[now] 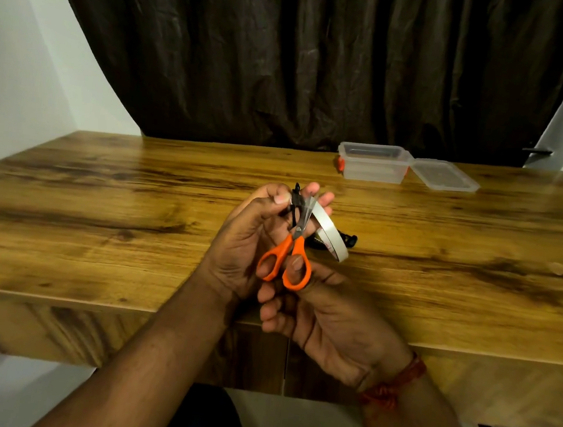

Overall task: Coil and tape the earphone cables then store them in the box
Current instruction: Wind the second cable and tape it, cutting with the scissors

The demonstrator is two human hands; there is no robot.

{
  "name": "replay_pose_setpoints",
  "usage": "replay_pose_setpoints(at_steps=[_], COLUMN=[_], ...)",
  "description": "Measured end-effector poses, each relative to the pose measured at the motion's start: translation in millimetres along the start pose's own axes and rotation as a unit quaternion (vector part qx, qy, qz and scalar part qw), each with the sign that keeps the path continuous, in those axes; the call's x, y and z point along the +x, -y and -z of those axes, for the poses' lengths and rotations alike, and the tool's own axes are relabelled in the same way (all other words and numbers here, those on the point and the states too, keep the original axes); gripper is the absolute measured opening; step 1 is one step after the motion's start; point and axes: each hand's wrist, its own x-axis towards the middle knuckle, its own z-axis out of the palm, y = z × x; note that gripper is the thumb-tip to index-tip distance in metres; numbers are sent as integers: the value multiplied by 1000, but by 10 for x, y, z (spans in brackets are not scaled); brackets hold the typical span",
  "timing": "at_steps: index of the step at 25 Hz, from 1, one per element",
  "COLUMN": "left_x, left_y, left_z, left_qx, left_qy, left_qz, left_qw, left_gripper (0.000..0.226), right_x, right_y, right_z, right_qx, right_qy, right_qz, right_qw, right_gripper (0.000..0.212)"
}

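My left hand (249,244) holds a coiled black earphone cable (295,201) pinched between thumb and fingers above the table's middle. A roll of clear tape (331,237) hangs beside it, a strip running up to the coil. My right hand (324,320) grips orange-handled scissors (289,259), thumb and finger through the loops, blades pointing up at the tape by the coil. Another black earphone piece (348,240) lies on the table behind the roll. The clear plastic box (374,163) stands lidless at the back right.
The box's clear lid (445,175) lies flat to the right of the box. A wooden table (101,216) spans the view, with a dark curtain (288,59) behind it. White walls flank both sides.
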Motion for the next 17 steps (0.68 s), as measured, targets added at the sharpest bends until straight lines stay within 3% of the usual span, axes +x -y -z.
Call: replay_pose_setpoints(at_steps=[3,6,9,11,13,14,17], left_x=[2,9,8,9,4,2,-3], left_y=[-1,-14,-23,-32,-33,-30,-22], left_z=[3,4,19,23,26,29,27], left_qx=[1,-9,-46,-51,-48,-45,-35], left_qy=[-3,-11,-3,-2,-3,1,6], left_qz=[-9,-10,-18,-20,-22,-23,-19], left_qw=[1000,1000,999,999,999,999,999], left_gripper=[18,14,20,22,21,20,16], right_x=[-13,-77,-295,-503,-674,-719,-663], right_y=[15,43,140,351,649,800,1159], right_z=[-6,-27,-56,-67,37,142,636], right_qx=[-20,-63,-168,-279,-395,-470,-713], right_qy=[-10,-16,-37,-94,-195,-238,-291], right_qz=[-4,-23,-64,-86,-85,-76,-134], right_qw=[1000,998,983,952,894,847,623], right_gripper=[26,27,27,23,17,18,26])
